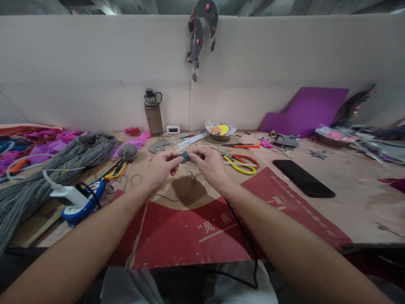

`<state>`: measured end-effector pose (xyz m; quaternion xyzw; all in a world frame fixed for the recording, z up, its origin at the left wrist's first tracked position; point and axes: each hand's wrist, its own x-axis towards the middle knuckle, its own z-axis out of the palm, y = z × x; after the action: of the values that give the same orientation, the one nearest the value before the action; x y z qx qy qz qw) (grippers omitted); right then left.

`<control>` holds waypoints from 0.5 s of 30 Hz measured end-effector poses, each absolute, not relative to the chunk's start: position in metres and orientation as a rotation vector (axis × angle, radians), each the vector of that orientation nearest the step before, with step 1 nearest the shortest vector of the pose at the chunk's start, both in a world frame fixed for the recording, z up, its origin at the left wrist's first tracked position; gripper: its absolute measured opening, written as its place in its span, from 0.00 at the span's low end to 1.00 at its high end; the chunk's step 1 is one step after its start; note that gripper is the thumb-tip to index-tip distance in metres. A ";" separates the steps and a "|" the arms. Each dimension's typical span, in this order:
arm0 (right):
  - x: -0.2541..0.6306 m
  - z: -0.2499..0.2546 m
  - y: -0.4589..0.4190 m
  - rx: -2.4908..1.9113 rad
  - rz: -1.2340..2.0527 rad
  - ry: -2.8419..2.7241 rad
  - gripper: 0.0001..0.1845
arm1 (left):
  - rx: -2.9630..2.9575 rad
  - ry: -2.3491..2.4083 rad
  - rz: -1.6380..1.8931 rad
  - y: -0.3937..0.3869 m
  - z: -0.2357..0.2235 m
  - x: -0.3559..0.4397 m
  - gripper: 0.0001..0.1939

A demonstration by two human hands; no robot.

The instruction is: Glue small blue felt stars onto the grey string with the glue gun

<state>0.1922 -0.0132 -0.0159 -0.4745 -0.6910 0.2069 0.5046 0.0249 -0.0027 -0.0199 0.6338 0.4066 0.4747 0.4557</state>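
Note:
My left hand (163, 168) and my right hand (211, 167) meet above the cardboard. Between their pinched fingertips is a small blue-grey piece (185, 157), its exact kind too small to make out. A thin grey yarn strand (189, 192) trails over the cardboard beneath my hands. Just right of my right hand lie scissors (245, 168) with yellow handles and another red-handled tool (248, 159). A grey yarn ball (128, 152) sits left of my left hand, close to yellow-handled snips (116, 169). A flat grey crescent (159, 146) lies behind my left hand.
Red printed cardboard (190, 240) covers the table's front. At right lies a black phone (303, 178); at left, a blue power strip (84, 204) and grey yarn skein (72, 162). A bottle (154, 116) stands by the back panel, where a grey moon ornament (202, 25) hangs.

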 end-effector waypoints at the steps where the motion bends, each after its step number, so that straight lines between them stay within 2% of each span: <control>1: 0.194 -0.015 -0.012 -1.159 0.506 -1.669 0.09 | 1.549 0.991 1.130 -0.002 -0.018 0.023 0.10; 7: 0.200 -0.013 -0.011 -1.212 0.438 -1.710 0.10 | 1.483 0.976 1.013 0.001 -0.009 0.015 0.16; 12: 0.198 -0.010 -0.018 -1.230 0.334 -1.811 0.07 | 1.739 1.058 0.970 -0.003 -0.010 0.019 0.07; 15: 0.196 -0.010 -0.023 -1.234 0.241 -1.806 0.05 | 1.745 1.075 0.974 -0.005 -0.014 0.022 0.05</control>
<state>0.1964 -0.0231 -0.0102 -0.4997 -0.7317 0.0977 0.4532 0.0223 -0.0052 -0.0136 0.6970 0.4293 0.3892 0.4225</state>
